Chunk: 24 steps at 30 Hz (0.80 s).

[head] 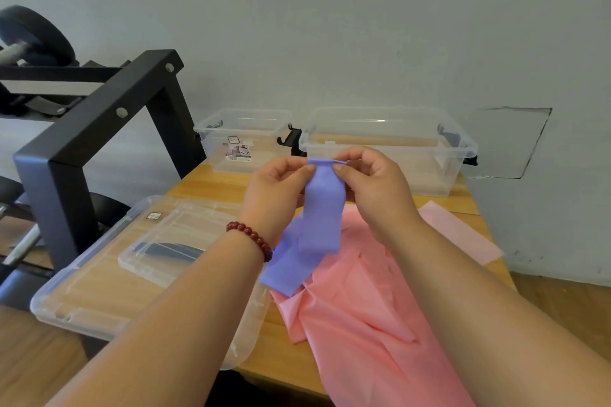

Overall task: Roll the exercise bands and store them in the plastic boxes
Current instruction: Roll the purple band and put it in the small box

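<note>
Room: plain grey wall (330,26) behind a wooden worktop (205,185), with a black metal rack (99,122) to the left.
Hands: the left hand (277,182) and right hand (370,182) are raised above the worktop, each pinching a top corner of the purple exercise band (322,208) between thumb and fingers.
Purple band: its top edge is turned over into a thin lip. The rest hangs down, and its tail lies on the pink band (363,291).
Done: as I judge it, very little. The roll is barely begun, and both boxes look empty.
Left: roll the purple band, roll the pink, then put them in the boxes.
Boxes: two, clear and open, at the back: a small plastic box (218,155) and a large plastic box (413,175).
Lids: two, the small lid (158,261) lying on the large lid (82,301).
Bands: one purple and one pink. A paler pink piece (463,231) may be a third, but I cannot tell.
Bracelet: one, of red beads (251,235), on the left wrist.
</note>
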Motion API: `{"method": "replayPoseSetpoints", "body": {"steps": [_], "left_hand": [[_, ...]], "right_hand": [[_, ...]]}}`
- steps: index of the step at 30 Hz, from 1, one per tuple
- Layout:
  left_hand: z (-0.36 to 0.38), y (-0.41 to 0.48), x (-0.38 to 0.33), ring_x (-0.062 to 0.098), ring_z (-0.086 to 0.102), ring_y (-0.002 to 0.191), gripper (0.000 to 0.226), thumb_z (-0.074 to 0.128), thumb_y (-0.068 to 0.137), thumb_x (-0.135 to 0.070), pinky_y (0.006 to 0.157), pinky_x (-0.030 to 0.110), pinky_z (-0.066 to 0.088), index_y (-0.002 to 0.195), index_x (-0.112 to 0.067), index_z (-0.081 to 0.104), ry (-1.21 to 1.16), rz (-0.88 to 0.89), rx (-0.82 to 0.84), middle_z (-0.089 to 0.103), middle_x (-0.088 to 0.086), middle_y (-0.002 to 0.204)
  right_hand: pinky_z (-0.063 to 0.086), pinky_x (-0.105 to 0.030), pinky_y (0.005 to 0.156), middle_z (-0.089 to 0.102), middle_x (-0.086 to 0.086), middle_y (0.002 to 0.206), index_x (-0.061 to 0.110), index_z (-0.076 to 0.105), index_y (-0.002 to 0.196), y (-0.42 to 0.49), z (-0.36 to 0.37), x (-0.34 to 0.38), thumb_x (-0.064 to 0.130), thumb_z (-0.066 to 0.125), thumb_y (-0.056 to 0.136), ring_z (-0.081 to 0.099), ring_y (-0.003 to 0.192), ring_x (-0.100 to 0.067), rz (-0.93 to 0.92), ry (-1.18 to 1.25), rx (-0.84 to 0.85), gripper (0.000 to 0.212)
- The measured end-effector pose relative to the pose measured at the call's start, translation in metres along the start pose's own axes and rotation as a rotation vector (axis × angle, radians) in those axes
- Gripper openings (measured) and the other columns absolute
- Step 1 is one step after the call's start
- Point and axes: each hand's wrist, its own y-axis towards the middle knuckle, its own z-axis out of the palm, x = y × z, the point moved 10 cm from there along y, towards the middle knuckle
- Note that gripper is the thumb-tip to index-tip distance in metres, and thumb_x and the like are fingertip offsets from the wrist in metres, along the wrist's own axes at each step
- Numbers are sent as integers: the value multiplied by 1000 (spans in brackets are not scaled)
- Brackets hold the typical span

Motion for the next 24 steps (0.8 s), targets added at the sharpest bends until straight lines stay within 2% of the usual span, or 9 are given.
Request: {"method": "replayPoseSetpoints", "body": {"steps": [3, 8, 11, 15, 19, 24], "left_hand": [[-2, 7, 8, 13, 68, 76, 18, 56, 95, -6, 72, 28, 59, 102, -18, 67, -24, -24, 55, 72, 1, 78], [-8, 16, 24, 15, 69, 71, 19, 52, 94, 2, 68, 25, 58, 93, -7, 68, -165, -102, 84, 73, 4, 76], [-13, 20, 34, 16, 69, 72, 18, 51, 93, 3, 67, 23, 57, 92, -4, 67, -226, -132, 90, 73, 8, 79], [-19, 23, 43, 18, 70, 79, 13, 57, 91, 1, 75, 26, 59, 95, -3, 69, -172, -105, 65, 73, 10, 85], [-25, 28, 49, 14, 70, 73, 15, 59, 90, 2, 67, 22, 57, 90, -8, 70, -74, -78, 4, 73, 3, 76], [-27, 35, 59, 10, 67, 69, 22, 58, 91, 2, 63, 20, 54, 82, -14, 70, 2, -60, -17, 72, -3, 70]], "right_hand": [[54, -51, 72, 63, -12, 76, 23, 63, 82, 4, 8, -7, 3, 58, 92, 60, 72, -25, -19, -41, 27, 23], [48, -31, 64, 65, 10, 66, 27, 66, 78, 10, 15, -18, 2, 59, 90, 57, 63, -12, -25, -30, 10, 29], [48, -28, 66, 67, 13, 70, 29, 67, 77, 12, 20, -26, 3, 60, 90, 59, 66, -7, -23, -37, 13, 30], [45, -16, 60, 67, 16, 68, 28, 67, 78, 13, 24, -35, 1, 60, 90, 57, 61, 0, -29, -30, 29, 30], [44, -15, 58, 66, 17, 65, 28, 69, 77, 16, 24, -49, 0, 59, 90, 55, 58, 0, -3, -32, 25, 32], [49, -18, 67, 68, 16, 75, 28, 70, 76, 21, 24, -65, 1, 58, 88, 60, 69, 0, 17, -67, -14, 32]]}}
